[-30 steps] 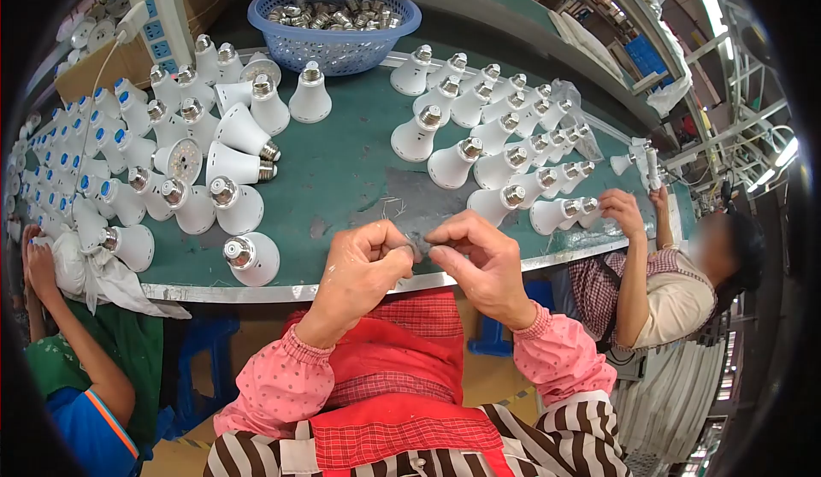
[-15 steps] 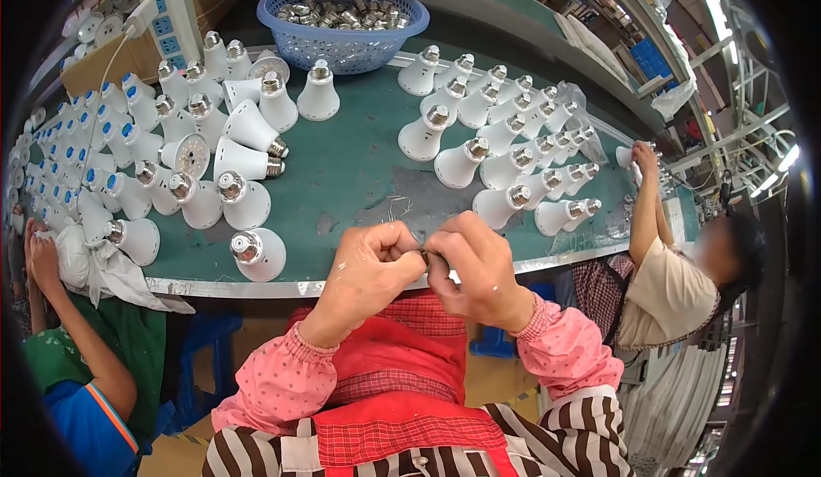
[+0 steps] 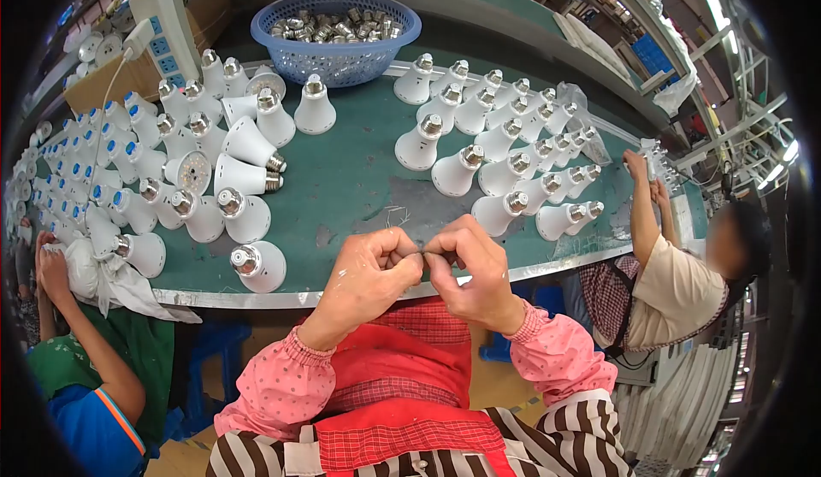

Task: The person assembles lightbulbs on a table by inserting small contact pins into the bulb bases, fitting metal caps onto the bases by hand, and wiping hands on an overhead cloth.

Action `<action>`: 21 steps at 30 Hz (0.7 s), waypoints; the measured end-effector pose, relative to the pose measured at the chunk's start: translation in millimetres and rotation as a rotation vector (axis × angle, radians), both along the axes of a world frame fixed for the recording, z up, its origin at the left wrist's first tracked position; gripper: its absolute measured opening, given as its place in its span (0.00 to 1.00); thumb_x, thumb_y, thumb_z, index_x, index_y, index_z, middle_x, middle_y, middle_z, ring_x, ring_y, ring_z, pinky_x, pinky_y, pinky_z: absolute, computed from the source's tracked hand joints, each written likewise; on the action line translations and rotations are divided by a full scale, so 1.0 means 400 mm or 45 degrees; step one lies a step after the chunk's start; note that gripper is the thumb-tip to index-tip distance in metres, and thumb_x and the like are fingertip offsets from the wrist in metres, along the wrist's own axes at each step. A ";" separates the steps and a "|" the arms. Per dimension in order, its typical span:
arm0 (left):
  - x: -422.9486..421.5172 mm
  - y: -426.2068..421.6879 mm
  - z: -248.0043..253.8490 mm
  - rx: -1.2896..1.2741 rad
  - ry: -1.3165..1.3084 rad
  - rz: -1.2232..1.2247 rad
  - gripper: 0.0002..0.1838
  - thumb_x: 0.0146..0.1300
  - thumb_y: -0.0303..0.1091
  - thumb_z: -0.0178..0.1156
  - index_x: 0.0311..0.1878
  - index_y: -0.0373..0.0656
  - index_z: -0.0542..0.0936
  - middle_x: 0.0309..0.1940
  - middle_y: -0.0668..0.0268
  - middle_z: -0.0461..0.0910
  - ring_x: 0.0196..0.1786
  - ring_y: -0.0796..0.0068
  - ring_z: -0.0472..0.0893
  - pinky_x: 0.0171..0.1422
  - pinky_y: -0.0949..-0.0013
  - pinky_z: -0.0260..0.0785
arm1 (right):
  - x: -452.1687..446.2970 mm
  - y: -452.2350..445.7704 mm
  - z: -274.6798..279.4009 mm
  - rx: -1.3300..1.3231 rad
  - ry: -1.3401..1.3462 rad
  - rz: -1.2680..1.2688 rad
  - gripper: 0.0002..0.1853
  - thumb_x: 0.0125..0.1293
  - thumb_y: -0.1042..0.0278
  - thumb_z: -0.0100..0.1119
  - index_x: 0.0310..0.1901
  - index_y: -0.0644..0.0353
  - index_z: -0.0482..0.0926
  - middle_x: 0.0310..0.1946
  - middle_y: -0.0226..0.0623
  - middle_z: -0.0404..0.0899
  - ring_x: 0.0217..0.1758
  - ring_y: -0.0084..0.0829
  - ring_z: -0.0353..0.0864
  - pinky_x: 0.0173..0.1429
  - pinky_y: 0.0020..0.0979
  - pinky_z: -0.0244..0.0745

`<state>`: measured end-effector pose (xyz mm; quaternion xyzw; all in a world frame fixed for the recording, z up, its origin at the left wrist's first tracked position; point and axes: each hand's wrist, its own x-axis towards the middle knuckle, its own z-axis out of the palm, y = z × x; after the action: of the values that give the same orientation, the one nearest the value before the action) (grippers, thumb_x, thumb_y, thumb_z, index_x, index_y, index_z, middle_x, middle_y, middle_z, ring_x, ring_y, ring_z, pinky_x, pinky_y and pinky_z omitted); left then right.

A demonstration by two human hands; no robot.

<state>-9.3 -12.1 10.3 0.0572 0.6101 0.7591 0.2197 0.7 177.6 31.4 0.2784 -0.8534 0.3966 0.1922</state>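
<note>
My left hand (image 3: 374, 279) and my right hand (image 3: 473, 270) meet above the near edge of the green table (image 3: 342, 195). Thumbs and forefingers of both are pinched together at one spot. Whatever lies between the fingertips is too small and covered to name. Nearest to my left hand stands a white bulb (image 3: 263, 267) with a metal screw cap. Beyond my right hand another bulb (image 3: 499, 213) leads a group of upright capped bulbs. Thin wire scraps (image 3: 396, 214) lie on the table just past my fingers.
A blue basket (image 3: 335, 60) of metal caps stands at the back. Bulbs crowd the left, some lying on their sides, others with blue tops (image 3: 128, 148). A co-worker (image 3: 676, 280) works at right; another person's arm (image 3: 94, 340) is at left beside a white cloth bag (image 3: 98, 276).
My hands stay pinched together with slight finger movement. The view has shifted a little, so the table sits lower. The right co-worker's hands have moved apart.
</note>
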 end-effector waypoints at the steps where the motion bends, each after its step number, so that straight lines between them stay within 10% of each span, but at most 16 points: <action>1: -0.007 0.002 0.006 -0.006 -0.022 -0.013 0.07 0.67 0.29 0.66 0.35 0.35 0.83 0.27 0.75 0.80 0.30 0.91 0.73 0.31 0.76 0.65 | -0.005 0.005 -0.012 -0.019 -0.011 -0.024 0.10 0.59 0.87 0.66 0.40 0.65 0.79 0.34 0.38 0.77 0.29 0.33 0.80 0.32 0.34 0.75; 4: -0.087 0.010 0.012 -0.300 0.346 0.144 0.10 0.68 0.33 0.67 0.37 0.34 0.84 0.27 0.71 0.83 0.31 0.87 0.76 0.34 0.73 0.69 | -0.020 0.020 -0.032 -0.104 -0.078 -0.120 0.09 0.61 0.86 0.65 0.40 0.64 0.78 0.35 0.37 0.76 0.29 0.31 0.79 0.32 0.33 0.74; 10: -0.518 0.130 -0.064 -0.729 1.072 0.718 0.20 0.67 0.40 0.66 0.56 0.35 0.85 0.49 0.47 0.89 0.52 0.47 0.88 0.59 0.52 0.78 | -0.035 0.036 -0.099 -0.306 -0.275 -0.175 0.05 0.67 0.83 0.64 0.40 0.64 0.78 0.33 0.34 0.75 0.28 0.24 0.74 0.32 0.27 0.68; 21: -0.563 0.135 0.003 -1.097 0.893 0.653 0.23 0.59 0.43 0.72 0.53 0.37 0.86 0.48 0.46 0.88 0.53 0.43 0.87 0.59 0.50 0.77 | -0.022 0.138 -0.111 -0.731 -0.814 -0.191 0.03 0.77 0.77 0.61 0.48 0.66 0.79 0.36 0.25 0.78 0.35 0.14 0.73 0.39 0.22 0.69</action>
<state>-234.6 41.9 11.3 0.0610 0.8925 0.4088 -0.1805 -8.2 232.7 -13.1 0.0142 -0.7429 0.6691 0.0163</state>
